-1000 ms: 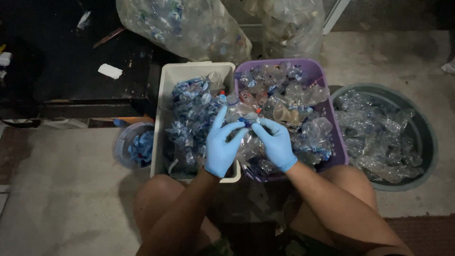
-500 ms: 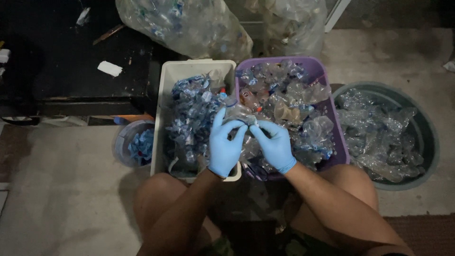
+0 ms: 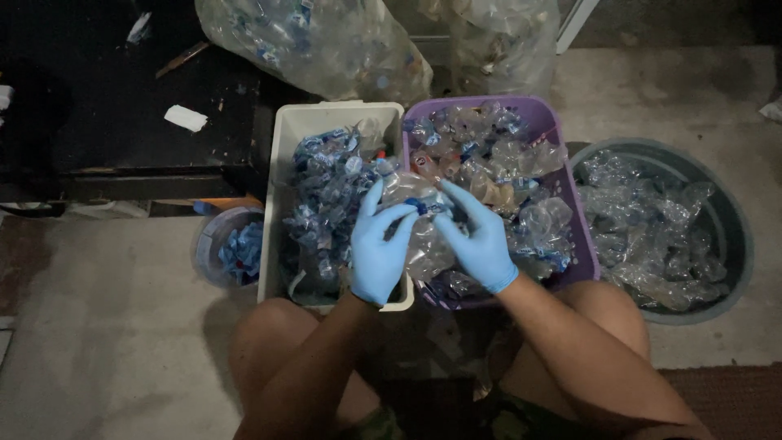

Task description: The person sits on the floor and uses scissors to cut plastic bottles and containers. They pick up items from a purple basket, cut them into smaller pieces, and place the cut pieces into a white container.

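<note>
- Blue-gloved, our left hand (image 3: 376, 254) and right hand (image 3: 481, 243) met at the centre of the frame, both closed around one crushed clear plastic bottle (image 3: 423, 236) with a blue cap.
- We held the bottle just above the seam where the white bin (image 3: 287, 155) and the purple basket (image 3: 583, 244) stood side by side, touching.
- Our left fingers wrapped the bottle from the left, index finger raised; our right fingers pinched near its capped end from the right.
- The white bin, centre-left of the frame, held a heap of blue and clear label wrappers (image 3: 326, 195).
- The purple basket, centre-right, was packed with crumpled clear bottles (image 3: 497, 171), some with blue caps.
- At the right edge of the frame a round grey tub (image 3: 737, 244) held more flattened clear plastic.
- At the left, just beside the white bin, a small round bucket (image 3: 205, 244) held blue bottle caps (image 3: 240, 248).
- Across the top of the frame lay two big clear sacks (image 3: 326, 41) stuffed with bottles.
- A dark low platform (image 3: 106, 106) filled the upper left, with a white scrap (image 3: 186, 118) lying on it.
- Our bare knees showed at the bottom of the frame above a concrete floor (image 3: 98, 326).
</note>
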